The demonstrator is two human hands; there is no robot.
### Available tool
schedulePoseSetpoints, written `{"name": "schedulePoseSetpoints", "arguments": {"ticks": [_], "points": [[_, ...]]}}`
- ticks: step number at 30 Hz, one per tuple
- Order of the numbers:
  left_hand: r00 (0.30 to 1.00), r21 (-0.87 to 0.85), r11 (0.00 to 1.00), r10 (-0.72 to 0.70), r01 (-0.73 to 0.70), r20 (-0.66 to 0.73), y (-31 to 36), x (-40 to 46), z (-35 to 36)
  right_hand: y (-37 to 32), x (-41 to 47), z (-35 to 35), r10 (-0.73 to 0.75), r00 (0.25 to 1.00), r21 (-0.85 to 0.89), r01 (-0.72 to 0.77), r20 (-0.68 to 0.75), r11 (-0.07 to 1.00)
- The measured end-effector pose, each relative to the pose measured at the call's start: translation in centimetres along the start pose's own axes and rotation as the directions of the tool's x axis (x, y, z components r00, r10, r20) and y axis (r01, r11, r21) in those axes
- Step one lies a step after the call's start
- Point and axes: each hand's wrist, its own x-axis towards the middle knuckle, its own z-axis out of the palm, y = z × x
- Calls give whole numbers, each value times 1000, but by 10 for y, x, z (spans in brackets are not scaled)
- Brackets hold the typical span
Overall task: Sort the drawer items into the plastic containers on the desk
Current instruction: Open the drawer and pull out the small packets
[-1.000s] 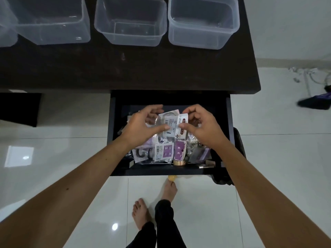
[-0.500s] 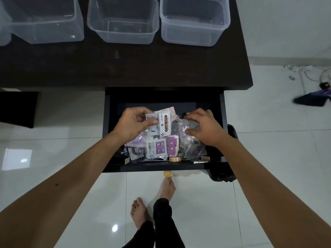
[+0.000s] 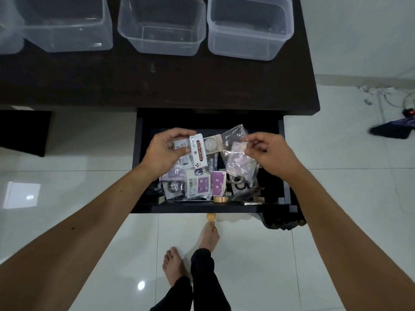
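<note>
While over drawer (image 3: 208, 122), left grip (image 3: 165, 151) pinches sticky notes (image 3: 198, 153), right grip (image 3: 271, 153) clear bag (image 3: 239, 160)

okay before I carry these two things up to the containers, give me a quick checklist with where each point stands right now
1. Left hand has a firm hold on the sticky note pack: ok, thumb and fingers pinch it, with another packet behind.
2. Right hand holds the clear bag: ok, but only pinched at its top edge, so it hangs loose.
3. Bag free of the drawer clutter: cannot tell, its lower end overlaps the items below.
4. Containers ready: ok, the middle container and right container are open and look empty.
5. Desk path to them: ok, bare dark top between drawer and containers.
6. Bag sealed: cannot tell.
</note>
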Motion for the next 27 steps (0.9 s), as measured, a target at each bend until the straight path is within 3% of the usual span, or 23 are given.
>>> {"name": "schedulePoseSetpoints", "arguments": {"ticks": [8, 14, 20, 27], "points": [[1000, 46, 999, 10, -9, -22, 0, 8, 2, -2, -4, -3, 94, 995, 354, -82, -16, 932], [1000, -19, 1000, 0, 0, -2, 7, 10, 9, -10, -2, 15, 171, 985, 600, -154, 30, 785], [995, -110, 994, 12, -2, 97, 8, 7, 11, -10, 6, 29, 162, 987, 503, -150, 21, 851], [990, -84, 996, 19, -8, 136, 13, 6, 13, -3, 13, 49, 151, 987, 387, -116, -61, 915]]}}
